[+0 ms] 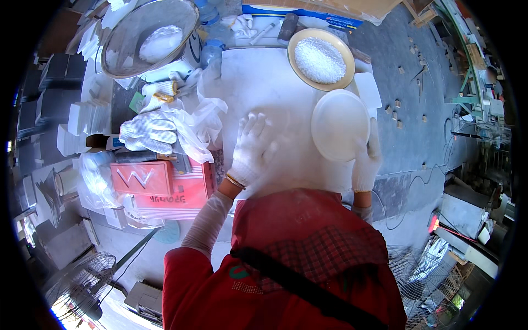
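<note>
Work surface = white slab/tabletop [275,77], dusty white all over, runs from the person's chest toward the top of frame. Around it: grey concrete floor [407,137] on the right w/ small wood offcuts [410,55] scattered on it, black cable [407,187] trailing over it. Wire fan guards at lower left [82,280] and lower right [423,275]. Outdoor-ish workshop, strong sun, lots of clutter.

On the slab, far end: tan bowl [322,59] filled w/ white granules. Just nearer to the person: white round disc [340,125], plate-shaped, lying flat at the slab's right edge. Top left: big metal basin [149,37] w/ a white lump inside. Left of slab: spare pair of white knit gloves [148,132] on crumpled clear plastic bags [201,124], red box [165,184] below them.

Hands, both in white knit gloves:
- Left hand [250,148]: fingers spread, palm down flat on the slab, left of the disc, not touching it.
- Right hand [367,157]: at the disc's right/near rim, fingers curled up along the edge, touching it. Can't tell if it's a real grip or just resting against it, palm side is hidden.

Person wears red top w/ a dark strap across the chest.
</note>
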`<state>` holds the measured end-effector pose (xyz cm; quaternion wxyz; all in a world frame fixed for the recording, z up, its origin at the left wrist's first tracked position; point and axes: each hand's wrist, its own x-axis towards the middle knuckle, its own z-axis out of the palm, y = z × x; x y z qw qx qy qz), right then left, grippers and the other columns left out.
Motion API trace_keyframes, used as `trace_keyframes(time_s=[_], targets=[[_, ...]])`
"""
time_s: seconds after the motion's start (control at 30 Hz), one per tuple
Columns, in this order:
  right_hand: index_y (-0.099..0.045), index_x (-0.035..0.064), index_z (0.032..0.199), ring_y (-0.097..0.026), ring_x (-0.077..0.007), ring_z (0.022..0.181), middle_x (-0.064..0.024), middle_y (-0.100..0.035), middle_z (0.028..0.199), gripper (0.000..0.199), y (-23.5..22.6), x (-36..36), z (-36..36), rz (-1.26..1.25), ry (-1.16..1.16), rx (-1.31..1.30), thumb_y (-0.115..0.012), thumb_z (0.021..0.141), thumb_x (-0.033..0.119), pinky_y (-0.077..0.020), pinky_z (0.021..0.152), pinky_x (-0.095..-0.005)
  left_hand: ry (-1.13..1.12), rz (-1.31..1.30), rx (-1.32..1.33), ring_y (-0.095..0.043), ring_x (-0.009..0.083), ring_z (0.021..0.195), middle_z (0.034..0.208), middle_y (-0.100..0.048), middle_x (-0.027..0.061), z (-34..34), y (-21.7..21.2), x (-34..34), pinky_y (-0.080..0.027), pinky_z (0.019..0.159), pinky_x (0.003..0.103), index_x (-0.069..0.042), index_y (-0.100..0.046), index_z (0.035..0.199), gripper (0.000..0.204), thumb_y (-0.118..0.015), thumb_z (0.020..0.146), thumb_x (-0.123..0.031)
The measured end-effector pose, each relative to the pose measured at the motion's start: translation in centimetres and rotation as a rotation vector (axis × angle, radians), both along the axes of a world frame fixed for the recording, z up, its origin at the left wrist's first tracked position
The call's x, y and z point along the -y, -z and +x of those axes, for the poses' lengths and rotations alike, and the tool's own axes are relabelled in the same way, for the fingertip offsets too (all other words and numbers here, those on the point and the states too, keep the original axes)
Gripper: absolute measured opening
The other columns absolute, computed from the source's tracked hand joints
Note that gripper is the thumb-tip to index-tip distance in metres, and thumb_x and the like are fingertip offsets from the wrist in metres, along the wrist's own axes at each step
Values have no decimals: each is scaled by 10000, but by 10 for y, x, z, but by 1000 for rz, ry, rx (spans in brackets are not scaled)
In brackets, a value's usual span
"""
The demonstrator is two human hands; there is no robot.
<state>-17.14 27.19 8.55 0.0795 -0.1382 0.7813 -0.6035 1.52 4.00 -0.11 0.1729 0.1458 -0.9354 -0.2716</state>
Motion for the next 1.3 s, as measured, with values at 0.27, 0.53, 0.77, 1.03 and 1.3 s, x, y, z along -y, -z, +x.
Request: trace_keyframes(time_s=[0.27,0.53,0.77,1.03,1.3], targets=[[-515,10,1616,-603,-144,1017,-31,-673,1252,604,-1,20,43,339,-187,-156,-672,1044,129,-506,869,-290,-30,218,-45,-393,536,1458,1525,-482,296,-48,-27,-73,-268,1235,656,15,-474,1510,671,-637,995,-381],[-391,-86,1645,-542,-237,1430,-185,-532,1623,624,1,20,38,-89,-33,191,-586,1093,128,-459,1158,-352,137,359,-119,-504,342,1464,1556,-538,153,-64,-53,-77,-423,1196,528,-103,-510,1541,613,-659,999,-349],[-394,-77,1649,-554,-235,1418,-179,-558,1602,666,0,-6,12,-160,42,154,-641,1069,137,-437,1184,-362,68,88,-91,-487,455,1392,1424,-569,237,-35,-34,10,-362,1213,603,-10,-638,1349,458,-658,984,-285],[-429,-80,1629,-548,-236,1440,-179,-549,1620,649,9,-10,-4,-111,32,116,-647,1064,154,-438,1189,-373,110,-402,328,-351,499,1490,1562,-445,236,-51,-19,3,-265,1247,659,-16,-480,1543,983,-854,781,-511],[-449,-99,1607,-528,-244,1476,-197,-511,1655,639,-6,6,-5,-52,4,83,-659,1031,82,-430,1197,-359,32,-293,122,-382,458,1485,1549,-465,236,-93,-5,28,-262,1250,637,3,-510,1502,736,-747,900,-348]])
